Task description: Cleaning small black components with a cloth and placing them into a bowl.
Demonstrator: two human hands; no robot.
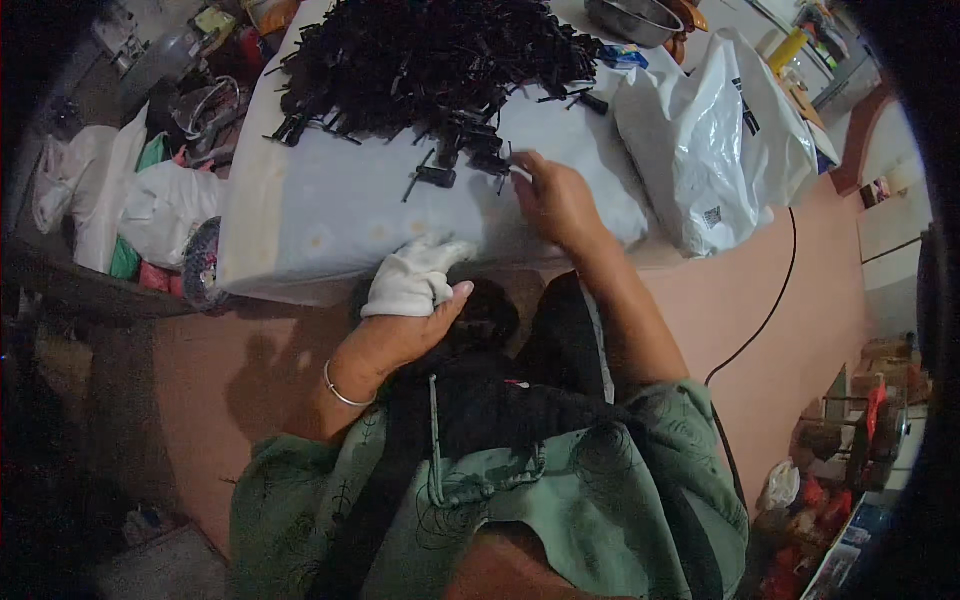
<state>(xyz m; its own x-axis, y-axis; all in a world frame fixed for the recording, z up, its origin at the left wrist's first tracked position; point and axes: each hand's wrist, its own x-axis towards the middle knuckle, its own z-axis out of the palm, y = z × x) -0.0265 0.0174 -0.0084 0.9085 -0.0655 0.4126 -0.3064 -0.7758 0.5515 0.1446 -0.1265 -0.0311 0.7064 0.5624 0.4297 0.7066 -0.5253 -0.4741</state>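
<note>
On the white-covered table lies a large heap of small black plastic parts with thin stems; their exact kind is too dark to make out. My right hand is at the heap's near edge, thumb and forefinger closing on a black plastic part. Another such part lies loose just left of it. My left hand is at the table's near edge, a white glove over its fingers and the thumb bare. Its gloved fingers are slightly blurred, stretched forward apart from the thumb, with nothing seen in them.
A white plastic bag stands on the table's right side, with a metal bowl behind it. Filled bags crowd the left. A black cable runs along the floor at right. More bagged goods sit lower right.
</note>
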